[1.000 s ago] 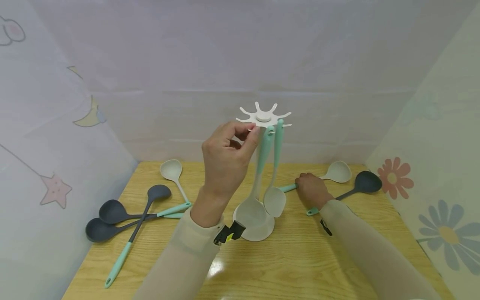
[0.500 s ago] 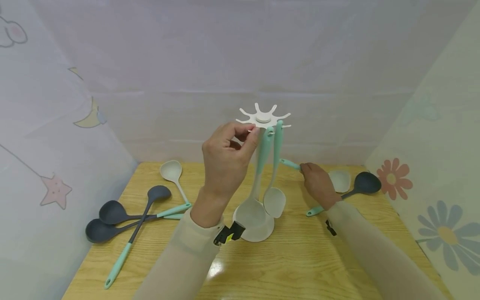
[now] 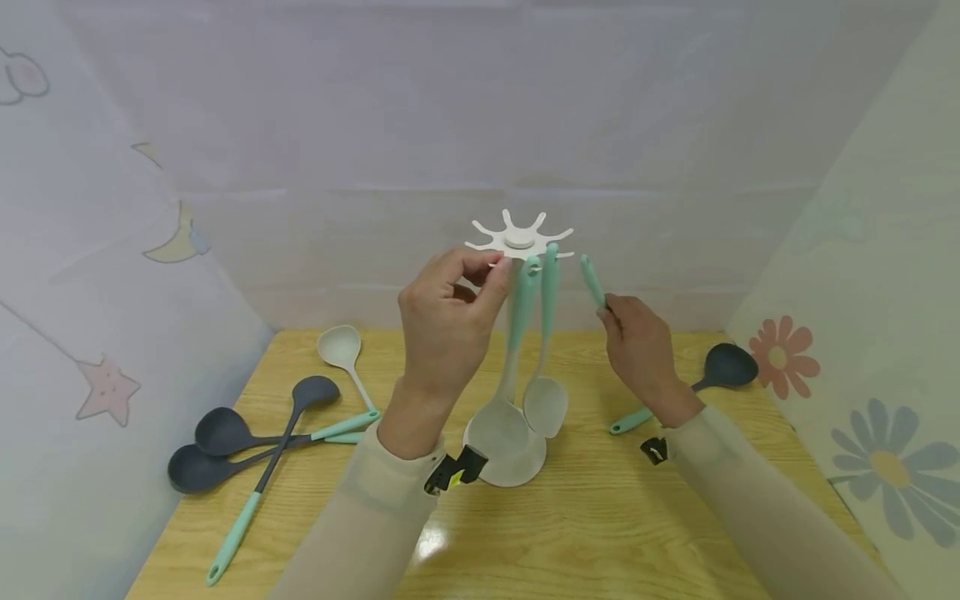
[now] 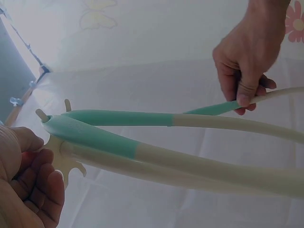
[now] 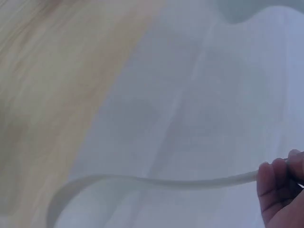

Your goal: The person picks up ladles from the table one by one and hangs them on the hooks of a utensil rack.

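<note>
Pinching a white rack (image 3: 519, 241) on the counter (image 3: 600, 533) with the left grip (image 3: 452, 315), holding a mint-handled utensil (image 3: 592, 283) raised beside it in the right grip (image 3: 642, 348); apparently mid-hanging, likely needing next to line up the handle end (image 3: 586, 262) with a free prong (image 3: 564, 235).

A yellowish wood-grain table (image 3: 585, 533) carries a bright patch of glare near its front. Behind it rises a pale back sheet (image 3: 450, 108), crossed by horizontal creases. The left panel (image 3: 82, 217) is whitish and printed with a pink star (image 3: 109, 390) at the end of a thin line, a yellow crescent moon (image 3: 172, 243) above it, and a pink-centred outline (image 3: 27, 77) near the top corner. On the right panel (image 3: 885, 267), a red flower (image 3: 777, 358) stands above a larger grey-blue flower (image 3: 888, 468) with a yellow centre. Higher up sits a faint greenish print (image 3: 843, 225), perhaps a butterfly.
</note>
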`<action>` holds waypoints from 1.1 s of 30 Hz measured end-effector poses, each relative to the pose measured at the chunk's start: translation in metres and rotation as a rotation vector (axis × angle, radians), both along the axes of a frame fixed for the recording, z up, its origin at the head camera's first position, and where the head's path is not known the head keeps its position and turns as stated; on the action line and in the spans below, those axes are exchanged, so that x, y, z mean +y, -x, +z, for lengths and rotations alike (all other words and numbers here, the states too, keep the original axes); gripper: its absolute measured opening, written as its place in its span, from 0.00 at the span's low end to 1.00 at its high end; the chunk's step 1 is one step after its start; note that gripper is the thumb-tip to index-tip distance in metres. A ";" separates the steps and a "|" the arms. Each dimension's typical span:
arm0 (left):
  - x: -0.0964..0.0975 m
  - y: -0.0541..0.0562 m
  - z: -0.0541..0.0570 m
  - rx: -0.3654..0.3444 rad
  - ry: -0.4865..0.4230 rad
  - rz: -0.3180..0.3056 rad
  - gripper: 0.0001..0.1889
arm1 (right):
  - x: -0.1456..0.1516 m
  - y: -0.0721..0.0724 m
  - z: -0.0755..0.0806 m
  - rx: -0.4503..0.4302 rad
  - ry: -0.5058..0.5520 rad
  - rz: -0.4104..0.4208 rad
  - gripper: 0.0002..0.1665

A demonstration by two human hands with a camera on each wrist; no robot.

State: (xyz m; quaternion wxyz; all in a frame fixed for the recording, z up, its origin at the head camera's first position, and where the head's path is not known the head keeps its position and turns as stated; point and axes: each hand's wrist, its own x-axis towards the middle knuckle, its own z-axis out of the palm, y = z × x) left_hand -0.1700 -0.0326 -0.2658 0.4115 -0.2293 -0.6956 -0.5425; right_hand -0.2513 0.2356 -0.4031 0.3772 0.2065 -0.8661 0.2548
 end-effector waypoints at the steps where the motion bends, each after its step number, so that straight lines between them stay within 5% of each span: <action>1: 0.000 0.000 0.000 0.000 -0.001 0.001 0.05 | -0.003 -0.004 0.006 0.002 0.021 0.015 0.11; 12: 0.000 0.000 -0.002 -0.007 -0.010 0.005 0.05 | -0.026 -0.044 0.069 -0.098 0.212 0.153 0.10; 21: 0.000 0.000 -0.001 -0.001 -0.014 0.005 0.05 | -0.034 -0.055 0.084 -0.058 0.219 0.218 0.10; 33: 0.000 0.000 -0.002 0.002 -0.011 -0.001 0.05 | -0.039 -0.055 0.085 -0.071 0.202 0.233 0.09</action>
